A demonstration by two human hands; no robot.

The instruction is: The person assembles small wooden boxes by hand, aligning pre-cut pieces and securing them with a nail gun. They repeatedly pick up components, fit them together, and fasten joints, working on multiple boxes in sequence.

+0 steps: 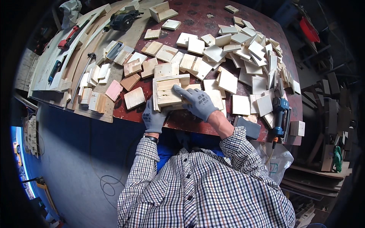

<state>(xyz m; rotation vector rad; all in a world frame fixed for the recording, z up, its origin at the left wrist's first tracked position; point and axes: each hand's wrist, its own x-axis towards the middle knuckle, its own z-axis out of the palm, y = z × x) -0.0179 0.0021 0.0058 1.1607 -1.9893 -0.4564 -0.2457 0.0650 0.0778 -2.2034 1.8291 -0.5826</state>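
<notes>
Near the front edge of the table, both my hands are on a small wooden piece [169, 94] with raised strips along its far and left sides. My left hand [153, 117], in a grey glove, grips it from the near left corner; its fingers are partly hidden under the wood. From the right, my gloved right hand [200, 102] closes on the same piece, fingertips on its top face and thumb at the near side. Loose wooden blocks [134, 98] lie close around, with another pale block [228, 81] beyond my right hand.
A heap of pale wooden blocks [251, 49] covers the right of the dark red table [197, 17]. A blue nail gun [280, 116] and a dark grey case [248, 127] lie at front right. Leftward are a hammer [90, 57], long boards [76, 68] and a black power tool [122, 20].
</notes>
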